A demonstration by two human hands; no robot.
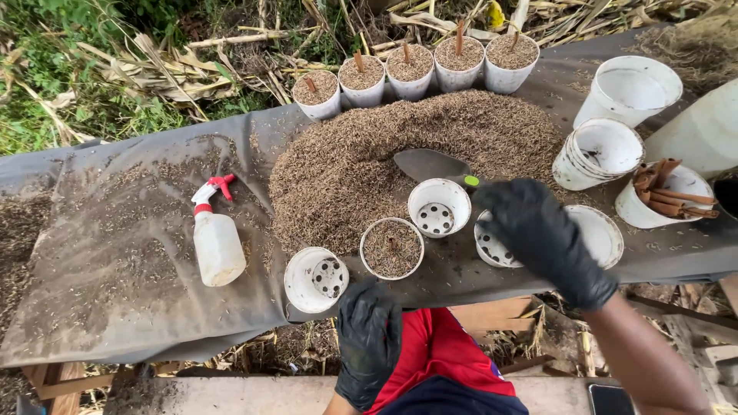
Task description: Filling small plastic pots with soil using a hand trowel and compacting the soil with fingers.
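Your right hand (544,240) grips the trowel (432,164) handle — blade resting on the husk pile (361,154). Your left hand (369,338) hangs loosely curled and empty, just below the filled pot (391,247) on the tabletop (115,253).

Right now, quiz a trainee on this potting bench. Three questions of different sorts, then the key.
1. True or false: the right hand reaches over an empty pot toward the green-handled trowel lying on the husk heap.
2. How many filled pots with sticks stand in the row at the far edge? A) three B) five C) seven
3. Fill in: the spray bottle on the grey sheet lies on its ____.

Key:
1. True.
2. B.
3. Side; its red trigger points away from the gloved left hand, which hangs empty at the near edge.
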